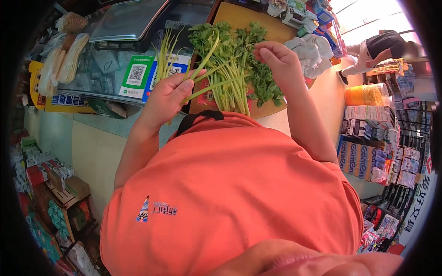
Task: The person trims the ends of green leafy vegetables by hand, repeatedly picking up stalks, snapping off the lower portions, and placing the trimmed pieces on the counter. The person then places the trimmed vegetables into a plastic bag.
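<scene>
My left hand grips a few green celery stalks between thumb and fingers, their ends pointing right and away. Thin, leafless stalks stick up just beyond that hand; whether it holds them too cannot be told. In front of my body, a bunch of leafy celery lies on a brown board or tabletop, stems towards me. Loose celery leaves form a pile to its right. Above this pile my right hand hovers with bent fingers; its fingertips are partly hidden, and nothing clear shows in them.
On the glass counter at left are a scale, printed payment-code cards and bagged dry goods. Crumpled whitish plastic bags lie beyond my right hand. A person bends over at far right, near stacked boxes.
</scene>
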Demonstrator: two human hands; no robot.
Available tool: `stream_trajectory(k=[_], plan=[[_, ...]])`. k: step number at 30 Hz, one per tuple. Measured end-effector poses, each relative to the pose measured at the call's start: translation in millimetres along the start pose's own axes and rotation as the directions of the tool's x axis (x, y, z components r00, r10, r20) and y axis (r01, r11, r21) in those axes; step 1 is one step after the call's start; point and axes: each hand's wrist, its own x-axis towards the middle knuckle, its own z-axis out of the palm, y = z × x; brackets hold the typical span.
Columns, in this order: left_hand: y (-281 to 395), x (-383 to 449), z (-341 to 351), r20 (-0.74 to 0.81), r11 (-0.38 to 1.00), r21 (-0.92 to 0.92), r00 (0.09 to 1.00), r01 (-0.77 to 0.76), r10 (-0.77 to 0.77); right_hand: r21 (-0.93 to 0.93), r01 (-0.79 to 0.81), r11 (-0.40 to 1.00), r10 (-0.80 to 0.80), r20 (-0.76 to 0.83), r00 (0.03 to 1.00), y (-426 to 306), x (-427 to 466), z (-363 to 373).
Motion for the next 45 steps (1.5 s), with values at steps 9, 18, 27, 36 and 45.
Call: stream_trajectory(k=[9, 18, 27, 36, 45], plan=[[-1.6, -3.1, 7.8, 0.086, 0.995, 0.089, 0.996, -0.036, 0.028, -0.378, 0.201, 0.904, -0.186, 0.075, 0.980, -4.4, -2.4, 20.1], [-14.1, 0.9, 22.6, 0.181, 0.998, -0.011, 0.982, -0.061, 0.062, 0.299, -0.241, 0.923, 0.118, 0.377, 0.919, -3.0, -9.4, 28.6], [-8.0, -0.2, 19.8, 0.231, 0.993, 0.109, 0.970, 0.052, -0.076, 0.639, -0.366, 0.677, 0.051, 0.456, 0.889, 10.3, -16.9, 27.1], [-15.4, 2.4, 15.9, 0.235, 0.974, -0.083, 0.954, 0.212, -0.188, 0.446, -0.270, 0.853, 0.108, 0.356, 0.928, -16.0, -32.5, 29.5], [-12.7, 4.4, 13.2, 0.230, 0.975, -0.034, 0.951, 0.217, -0.204, -0.237, -0.159, 0.958, 0.212, 0.216, 0.953, -10.6, -41.6, 31.4]])
